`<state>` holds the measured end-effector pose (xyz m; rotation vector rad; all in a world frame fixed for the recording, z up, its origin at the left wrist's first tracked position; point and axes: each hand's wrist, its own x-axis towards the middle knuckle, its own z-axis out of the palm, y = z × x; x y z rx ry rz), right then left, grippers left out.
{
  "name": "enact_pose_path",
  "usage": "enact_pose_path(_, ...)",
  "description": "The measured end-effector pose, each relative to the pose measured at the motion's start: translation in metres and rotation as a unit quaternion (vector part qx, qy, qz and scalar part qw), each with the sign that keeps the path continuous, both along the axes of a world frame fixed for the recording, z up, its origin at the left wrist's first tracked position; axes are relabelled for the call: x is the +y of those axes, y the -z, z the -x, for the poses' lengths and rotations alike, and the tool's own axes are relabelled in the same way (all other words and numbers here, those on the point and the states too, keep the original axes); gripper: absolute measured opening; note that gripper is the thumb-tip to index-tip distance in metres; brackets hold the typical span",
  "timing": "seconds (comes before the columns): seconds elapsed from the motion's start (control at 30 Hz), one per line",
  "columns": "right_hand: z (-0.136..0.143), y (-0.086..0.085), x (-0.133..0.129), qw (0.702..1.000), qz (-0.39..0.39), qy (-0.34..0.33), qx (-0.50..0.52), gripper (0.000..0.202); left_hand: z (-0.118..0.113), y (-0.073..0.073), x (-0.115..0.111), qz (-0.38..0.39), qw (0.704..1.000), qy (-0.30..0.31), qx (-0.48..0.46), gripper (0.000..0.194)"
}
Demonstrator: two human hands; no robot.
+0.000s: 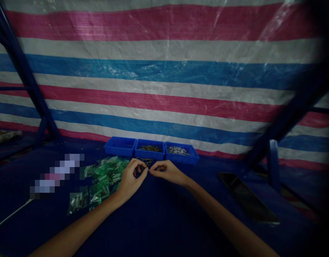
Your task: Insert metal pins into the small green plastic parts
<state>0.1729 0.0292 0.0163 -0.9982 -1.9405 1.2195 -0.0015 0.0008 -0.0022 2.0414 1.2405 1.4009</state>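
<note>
Two bare hands meet near the center of the frame, above a dark blue table point(143, 228). The left hand point(130, 180) and right hand point(168, 172) each have thumb and fingertips pinched narrow, holding a thin pale piece point(149, 170) between them; it is too small to identify.

Just beyond the hands, three blue trays stand side by side. The left tray point(118, 151) is beside the middle tray point(149, 156), which holds dark, slender pieces point(149, 148); the right tray point(180, 160) holds silvery slender pieces point(177, 150). More dark pieces point(146, 161) lie on the table in front of the middle tray, partly hidden by the left hand.

Left of the hands is a spread of small clear and green packets point(106, 175). Farther left, a pixelated object point(57, 175) cannot be made out; a white cord point(13, 215) runs from it to the left edge. At lower right lies a dark, flat phone point(248, 198). Behind the table hangs a shiny sheet point(164, 78) striped red, white and blue, with dark blue metal posts point(30, 76) at both sides.
</note>
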Motion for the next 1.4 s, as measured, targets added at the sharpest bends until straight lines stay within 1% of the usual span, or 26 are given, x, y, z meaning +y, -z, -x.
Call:
enact_pose_path(0.1, -0.001, -0.002, 0.0, 0.998, 0.028, 0.04, 0.029, 0.02, 0.0, 0.0, 0.0, 0.001, 1.0, -0.001, 0.017, 0.004)
enact_pose_path(0.2, -0.001, -0.001, 0.001, 0.995, 0.05, 0.062, 0.056, 0.023, 0.0, 0.004, 0.001, -0.002, 0.999, 0.003, 0.053, 0.006)
enact_pose_path(0.3, -0.003, 0.002, 0.005, 0.992, 0.052, 0.086, 0.076, 0.023, 0.004, 0.009, 0.005, -0.008, 0.994, -0.012, 0.109, 0.02)
enact_pose_path(0.37, -0.005, 0.004, 0.009, 0.989, 0.05, 0.116, 0.081, 0.022, 0.009, 0.01, 0.009, -0.015, 0.986, -0.039, 0.164, 0.026)
enact_pose_path(0.47, -0.011, 0.005, 0.015, 0.984, 0.057, 0.152, 0.067, 0.018, 0.015, 0.012, 0.013, -0.01, 0.963, -0.094, 0.254, 0.021)
enact_pose_path(0.53, -0.015, 0.006, 0.019, 0.985, 0.067, 0.152, 0.047, 0.014, 0.018, 0.012, 0.014, 0.002, 0.947, -0.119, 0.299, 0.019)
enact_pose_path(0.63, -0.021, 0.005, 0.022, 0.984, 0.094, 0.146, 0.029, 0.012, 0.018, 0.012, 0.012, 0.011, 0.935, -0.122, 0.334, 0.018)
enact_pose_path(0.7, -0.023, 0.002, 0.022, 0.98, 0.104, 0.159, 0.055, 0.012, 0.017, 0.011, 0.01, 0.012, 0.932, -0.115, 0.342, 0.017)
enact_pose_path(0.77, -0.023, -0.004, 0.021, 0.976, 0.099, 0.165, 0.105, 0.016, 0.016, 0.01, 0.009, 0.014, 0.932, -0.108, 0.346, 0.016)
enact_pose_path(0.83, -0.022, -0.009, 0.02, 0.976, 0.086, 0.147, 0.136, 0.028, 0.015, 0.008, 0.008, 0.017, 0.932, -0.102, 0.347, 0.015)
enact_pose_path(0.87, -0.022, -0.01, 0.019, 0.979, 0.079, 0.134, 0.133, 0.034, 0.015, 0.008, 0.008, 0.019, 0.932, -0.1, 0.348, 0.014)
enact_pose_path(0.93, -0.019, -0.007, 0.017, 0.988, 0.056, 0.115, 0.087, 0.039, 0.015, 0.007, 0.008, 0.025, 0.932, -0.097, 0.347, 0.013)
enact_pose_path(0.97, -0.017, -0.004, 0.017, 0.992, 0.036, 0.111, 0.05, 0.037, 0.016, 0.006, 0.009, 0.028, 0.933, -0.095, 0.346, 0.013)
enact_pose_path(1.03, -0.014, 0.007, 0.015, 0.993, -0.029, 0.109, -0.033, 0.029, 0.016, 0.006, 0.009, 0.033, 0.934, -0.085, 0.345, 0.012)
enact_pose_path(1.1, -0.01, 0.018, 0.013, 0.983, -0.108, 0.108, -0.1, 0.021, 0.016, 0.006, 0.009, 0.034, 0.935, -0.075, 0.346, 0.012)
enact_pose_path(1.17, -0.007, 0.025, 0.01, 0.97, -0.165, 0.103, -0.148, 0.019, 0.016, 0.007, 0.01, 0.026, 0.935, -0.07, 0.347, 0.012)
enact_pose_path(1.23, -0.004, 0.027, 0.005, 0.959, -0.193, 0.094, -0.183, 0.018, 0.017, 0.01, 0.011, 0.011, 0.935, -0.077, 0.346, 0.015)
enact_pose_path(1.33, 0.001, 0.022, -0.002, 0.947, -0.22, 0.095, -0.214, 0.017, 0.019, 0.013, 0.013, -0.008, 0.935, -0.093, 0.343, 0.015)
enact_pose_path(1.4, 0.004, 0.019, -0.006, 0.941, -0.237, 0.103, -0.218, 0.016, 0.02, 0.014, 0.013, -0.013, 0.937, -0.089, 0.338, 0.011)
